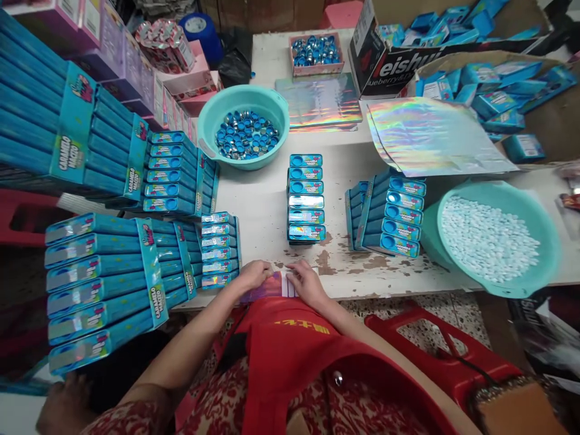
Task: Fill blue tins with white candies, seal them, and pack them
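At the table's front edge lies a shiny purple-and-white sheet (270,289), partly hidden by my hands and the red apron. My left hand (256,275) is closed at the sheet's upper left edge, fingertips together. On the other side my right hand (309,283) has its fingers curled, thumb and fingertips pinched at the sheet's upper right. Straight ahead stands a row of blue Caramelo boxes (307,202), some with silvery patches on their ends. Left of my left hand is another row of blue boxes (220,249) with shiny patches on the ends.
A teal basin (206,124) contains blue-and-silver caps; another teal basin (550,241) contains white pieces. Banded blue boxes (399,214) stand right. Holographic sheets (430,130) lie near cartons (385,63). Stacked boxes (104,278) crowd the left, with another person's hand (67,402) below.
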### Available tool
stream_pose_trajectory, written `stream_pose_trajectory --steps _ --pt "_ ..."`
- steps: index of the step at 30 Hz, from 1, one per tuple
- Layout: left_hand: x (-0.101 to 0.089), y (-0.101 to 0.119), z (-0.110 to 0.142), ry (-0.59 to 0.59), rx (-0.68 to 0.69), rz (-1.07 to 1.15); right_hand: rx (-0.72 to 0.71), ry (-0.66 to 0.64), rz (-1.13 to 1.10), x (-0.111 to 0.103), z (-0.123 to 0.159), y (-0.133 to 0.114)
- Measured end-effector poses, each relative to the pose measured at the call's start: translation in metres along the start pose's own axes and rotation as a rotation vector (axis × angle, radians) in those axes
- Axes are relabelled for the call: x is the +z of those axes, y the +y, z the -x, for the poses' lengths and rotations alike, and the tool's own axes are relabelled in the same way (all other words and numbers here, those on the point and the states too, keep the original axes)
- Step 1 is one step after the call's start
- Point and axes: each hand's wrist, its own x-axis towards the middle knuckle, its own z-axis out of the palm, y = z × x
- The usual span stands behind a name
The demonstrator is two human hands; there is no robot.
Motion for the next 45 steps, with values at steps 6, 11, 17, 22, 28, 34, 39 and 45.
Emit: stream_pose_trajectory --steps 6,11,17,22,28,34,39,45 --pt "0.002 -0.001 -0.005 0.059 -0.014 0.014 -0.147 -0.254 0.43 0.003 -0.009 -0.012" --pt "0.001 0.0 -0.008 0.058 -0.02 0.03 -0.202 -0.317 0.582 0.001 -0.009 -0.019" --pt "-0.002 0.001 -0.008 0.05 -0.009 0.031 -0.192 -0.311 0.624 0.004 -0.012 -0.022" --pt "-0.002 0.001 -0.011 0.04 -0.023 0.044 -0.164 -0.31 0.562 0.005 -0.01 -0.018" --pt "-0.001 -0.002 -0.016 0.036 -0.023 0.057 -0.195 -0.337 0.621 0.004 -0.01 -0.019" --pt "-0.001 -0.002 -0.018 0.033 -0.019 0.051 -0.164 -0.281 0.598 0.008 -0.013 -0.019" --pt "0.001 -0.004 -0.02 0.026 -0.038 0.057 -0.206 -0.346 0.597 0.01 -0.01 -0.012" --pt "0.001 -0.002 -0.022 0.044 -0.033 0.056 -0.179 -0.294 0.605 0.008 -0.013 -0.014"
